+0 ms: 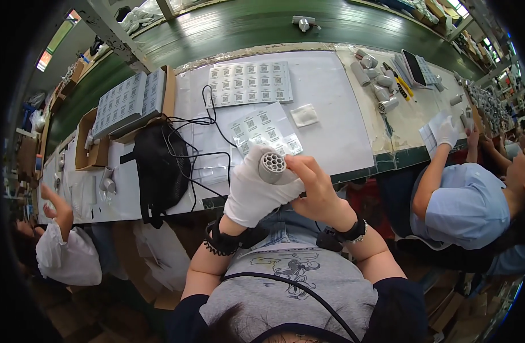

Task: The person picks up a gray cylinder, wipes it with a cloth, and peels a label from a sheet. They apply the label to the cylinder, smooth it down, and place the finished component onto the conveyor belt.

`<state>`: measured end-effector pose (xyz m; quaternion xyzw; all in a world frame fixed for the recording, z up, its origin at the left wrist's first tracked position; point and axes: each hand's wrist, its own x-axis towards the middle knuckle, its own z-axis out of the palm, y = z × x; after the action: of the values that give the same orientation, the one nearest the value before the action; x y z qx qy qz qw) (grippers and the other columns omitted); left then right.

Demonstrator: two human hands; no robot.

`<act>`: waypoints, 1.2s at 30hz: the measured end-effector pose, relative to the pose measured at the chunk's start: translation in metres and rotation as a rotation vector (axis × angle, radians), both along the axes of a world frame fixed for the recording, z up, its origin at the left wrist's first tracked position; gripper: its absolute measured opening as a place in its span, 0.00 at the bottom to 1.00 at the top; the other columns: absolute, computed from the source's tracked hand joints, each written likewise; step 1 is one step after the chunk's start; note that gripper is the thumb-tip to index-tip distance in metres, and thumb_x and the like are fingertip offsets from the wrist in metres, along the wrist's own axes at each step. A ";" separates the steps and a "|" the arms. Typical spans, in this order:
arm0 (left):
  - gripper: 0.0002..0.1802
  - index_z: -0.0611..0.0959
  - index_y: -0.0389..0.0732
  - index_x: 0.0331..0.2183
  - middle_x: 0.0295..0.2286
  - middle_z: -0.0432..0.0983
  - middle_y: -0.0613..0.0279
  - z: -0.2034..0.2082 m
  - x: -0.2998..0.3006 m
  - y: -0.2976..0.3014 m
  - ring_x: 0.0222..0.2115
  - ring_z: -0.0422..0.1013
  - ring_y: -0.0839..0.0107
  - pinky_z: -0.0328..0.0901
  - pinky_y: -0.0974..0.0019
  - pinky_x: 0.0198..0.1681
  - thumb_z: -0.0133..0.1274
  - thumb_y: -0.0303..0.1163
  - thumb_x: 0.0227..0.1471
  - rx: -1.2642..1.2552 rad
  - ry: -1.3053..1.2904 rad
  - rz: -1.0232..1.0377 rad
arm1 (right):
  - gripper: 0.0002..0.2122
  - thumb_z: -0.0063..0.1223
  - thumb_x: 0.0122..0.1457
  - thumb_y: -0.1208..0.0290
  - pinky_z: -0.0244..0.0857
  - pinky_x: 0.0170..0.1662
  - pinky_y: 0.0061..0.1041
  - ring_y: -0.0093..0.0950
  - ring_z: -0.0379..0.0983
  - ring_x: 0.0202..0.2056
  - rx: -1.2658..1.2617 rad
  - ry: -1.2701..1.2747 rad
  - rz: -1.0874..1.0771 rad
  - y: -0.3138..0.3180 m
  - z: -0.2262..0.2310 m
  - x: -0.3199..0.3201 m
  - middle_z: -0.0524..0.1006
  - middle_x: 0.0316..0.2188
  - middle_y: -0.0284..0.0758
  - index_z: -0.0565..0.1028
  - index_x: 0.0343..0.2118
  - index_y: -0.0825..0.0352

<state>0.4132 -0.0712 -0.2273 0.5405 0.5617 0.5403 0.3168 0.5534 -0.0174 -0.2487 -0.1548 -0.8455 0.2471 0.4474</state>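
My left hand (248,191), in a white glove, is wrapped around a silver-grey cylindrical part (270,168) with a honeycomb grille on its end. The grille points up toward me. My bare right hand (319,191) closes against the part's right side, its index finger and thumb bent at the edge; whether something small sits under the fingertips is hidden. Just beyond my hands lies a partly used sheet of silver square-code labels (263,127). Behind it is a stack of fuller label sheets (248,84). A folded white cloth pad (304,115) rests to their right.
A black bag (159,166) with loose black cables (214,123) lies at left, by a cardboard box (91,143) and more label sheets (131,100). Silver cylinders (382,86), a yellow knife (404,86) and a phone (413,67) are at right. Co-workers sit either side; a green conveyor belt (228,31) runs behind.
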 end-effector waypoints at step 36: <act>0.42 0.60 0.41 0.53 0.27 0.73 0.57 0.001 -0.004 0.006 0.25 0.73 0.70 0.67 0.66 0.27 0.63 0.30 0.37 -0.057 0.482 -0.037 | 0.25 0.62 0.47 0.60 0.65 0.37 0.26 0.29 0.69 0.34 -0.237 -0.178 0.004 0.013 0.026 0.011 0.71 0.34 0.36 0.69 0.46 0.65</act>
<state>0.4087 -0.0649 -0.2258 0.6549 0.6261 0.3736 0.1987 0.5649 -0.0044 -0.2225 -0.2262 -0.8471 0.3312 0.3486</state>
